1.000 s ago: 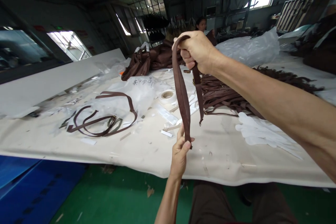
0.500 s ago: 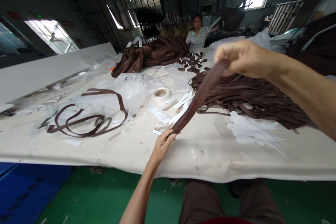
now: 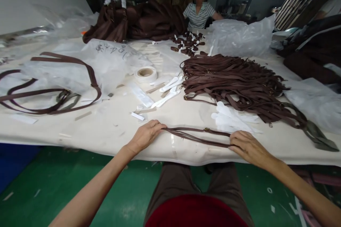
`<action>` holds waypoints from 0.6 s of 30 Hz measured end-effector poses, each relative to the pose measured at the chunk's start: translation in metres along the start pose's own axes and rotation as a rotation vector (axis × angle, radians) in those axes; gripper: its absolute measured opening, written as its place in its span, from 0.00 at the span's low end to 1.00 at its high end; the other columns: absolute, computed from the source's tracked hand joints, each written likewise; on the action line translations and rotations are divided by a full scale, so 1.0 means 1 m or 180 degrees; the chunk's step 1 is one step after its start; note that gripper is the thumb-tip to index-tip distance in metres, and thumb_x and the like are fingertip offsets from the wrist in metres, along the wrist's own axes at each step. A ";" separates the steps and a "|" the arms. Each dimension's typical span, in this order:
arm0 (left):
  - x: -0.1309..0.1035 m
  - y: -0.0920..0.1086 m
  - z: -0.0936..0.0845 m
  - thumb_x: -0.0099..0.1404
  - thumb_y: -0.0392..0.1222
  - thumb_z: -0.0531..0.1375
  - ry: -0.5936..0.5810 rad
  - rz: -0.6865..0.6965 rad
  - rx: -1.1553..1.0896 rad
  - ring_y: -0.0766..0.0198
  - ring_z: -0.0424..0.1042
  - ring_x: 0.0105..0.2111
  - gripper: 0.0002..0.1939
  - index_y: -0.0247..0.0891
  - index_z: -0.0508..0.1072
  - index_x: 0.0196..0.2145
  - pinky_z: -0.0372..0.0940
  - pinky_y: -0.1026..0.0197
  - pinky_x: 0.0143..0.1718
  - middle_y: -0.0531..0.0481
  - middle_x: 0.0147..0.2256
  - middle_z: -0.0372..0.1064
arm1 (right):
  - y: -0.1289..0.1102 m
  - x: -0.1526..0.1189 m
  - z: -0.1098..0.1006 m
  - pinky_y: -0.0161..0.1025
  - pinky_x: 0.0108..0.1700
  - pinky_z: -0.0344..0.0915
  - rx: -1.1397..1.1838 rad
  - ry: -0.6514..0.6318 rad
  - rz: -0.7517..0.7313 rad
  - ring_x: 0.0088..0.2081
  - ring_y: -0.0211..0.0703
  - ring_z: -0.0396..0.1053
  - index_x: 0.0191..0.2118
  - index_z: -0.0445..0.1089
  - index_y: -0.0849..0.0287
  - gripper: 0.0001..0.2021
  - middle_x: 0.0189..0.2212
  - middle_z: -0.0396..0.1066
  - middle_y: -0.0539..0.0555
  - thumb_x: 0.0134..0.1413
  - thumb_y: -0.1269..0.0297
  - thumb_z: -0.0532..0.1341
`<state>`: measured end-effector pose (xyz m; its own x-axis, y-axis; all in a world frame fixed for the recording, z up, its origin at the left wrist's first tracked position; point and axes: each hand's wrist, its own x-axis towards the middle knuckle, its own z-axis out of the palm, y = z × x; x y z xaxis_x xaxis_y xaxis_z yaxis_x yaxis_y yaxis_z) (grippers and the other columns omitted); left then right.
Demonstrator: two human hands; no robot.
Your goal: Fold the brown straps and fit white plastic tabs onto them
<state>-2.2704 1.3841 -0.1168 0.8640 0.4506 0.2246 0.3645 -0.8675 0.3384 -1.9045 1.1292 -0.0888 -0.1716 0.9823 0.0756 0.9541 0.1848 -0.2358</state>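
Note:
A folded brown strap (image 3: 197,137) with a small brass buckle is stretched level above the table's front edge. My left hand (image 3: 146,135) pinches its left end, and my right hand (image 3: 246,147) grips its right end. Just beyond my right hand lie white paper-like pieces (image 3: 230,118) and a big pile of brown straps (image 3: 229,81). White strips (image 3: 170,92) and a roll of white tape (image 3: 145,74) are on the table past my left hand.
Loose brown straps (image 3: 93,81) lie at the left on clear plastic. Brown bags (image 3: 157,21) and small strap pieces (image 3: 190,42) sit at the back. A person (image 3: 198,12) is behind the table (image 3: 106,138). Plastic sheeting (image 3: 239,37) lies at the back right.
My right hand has come down from high on the right to the table's front edge. The strap was slanted and is now level, its strands spread apart. The view has tilted down.

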 end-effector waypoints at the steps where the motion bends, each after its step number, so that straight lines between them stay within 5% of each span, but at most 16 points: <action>1: 0.002 0.001 0.001 0.75 0.45 0.46 -0.0004 0.0004 -0.0008 0.61 0.70 0.41 0.17 0.43 0.74 0.47 0.66 0.63 0.42 0.48 0.39 0.69 | -0.005 0.000 0.002 0.49 0.49 0.61 -0.0185 0.0097 0.0053 0.44 0.49 0.67 0.37 0.72 0.57 0.11 0.41 0.71 0.58 0.67 0.59 0.55; 6: 0.005 -0.003 0.000 0.75 0.47 0.48 -0.0083 0.0051 -0.0011 0.58 0.68 0.43 0.17 0.42 0.74 0.45 0.65 0.59 0.46 0.46 0.41 0.70 | -0.023 0.015 0.014 0.54 0.52 0.57 -0.0432 0.0342 -0.0057 0.45 0.51 0.66 0.37 0.72 0.58 0.09 0.43 0.71 0.59 0.65 0.61 0.57; 15: 0.007 -0.013 -0.002 0.75 0.50 0.49 -0.0109 0.0404 -0.0083 0.57 0.67 0.42 0.18 0.40 0.74 0.48 0.63 0.56 0.46 0.43 0.42 0.70 | -0.009 0.013 0.018 0.46 0.43 0.64 -0.0084 0.0262 0.0298 0.39 0.48 0.68 0.32 0.70 0.57 0.11 0.36 0.71 0.56 0.65 0.62 0.56; 18: 0.009 -0.012 -0.001 0.75 0.49 0.48 -0.0060 0.0396 -0.0235 0.58 0.67 0.41 0.19 0.39 0.75 0.46 0.64 0.58 0.45 0.44 0.39 0.69 | -0.021 0.024 0.010 0.52 0.50 0.62 -0.0323 0.0401 0.0366 0.48 0.55 0.67 0.42 0.72 0.57 0.12 0.47 0.71 0.61 0.63 0.54 0.59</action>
<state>-2.2671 1.3993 -0.1181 0.9075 0.3360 0.2521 0.2283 -0.8983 0.3754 -1.9312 1.1492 -0.0913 -0.0342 0.9838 0.1759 0.9866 0.0614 -0.1514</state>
